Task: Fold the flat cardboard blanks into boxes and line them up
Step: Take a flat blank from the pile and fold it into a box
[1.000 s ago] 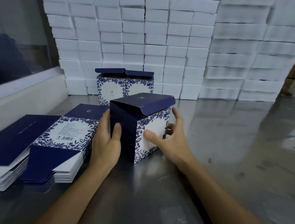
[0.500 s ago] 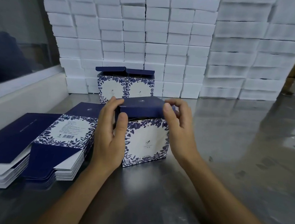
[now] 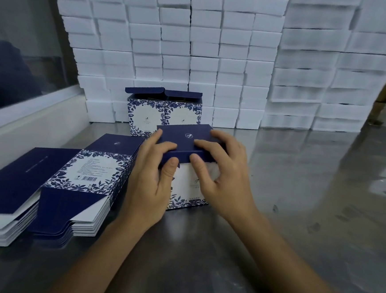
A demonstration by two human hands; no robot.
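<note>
A stack of flat blanks [image 3: 52,188] lies at the table's [image 3: 298,201] left; beside it, the left hand [image 3: 155,178] and right hand [image 3: 222,171] grip the box's [image 3: 185,169] navy lid flap. Light, creasable card, it is best held at its folded edges.

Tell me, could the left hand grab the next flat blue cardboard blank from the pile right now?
Probably yes. The left hand grips the blue flowery cardboard box, but the pile of flat blue cardboard blanks lies right beside it, with nothing between. It would have to let go first.
</note>
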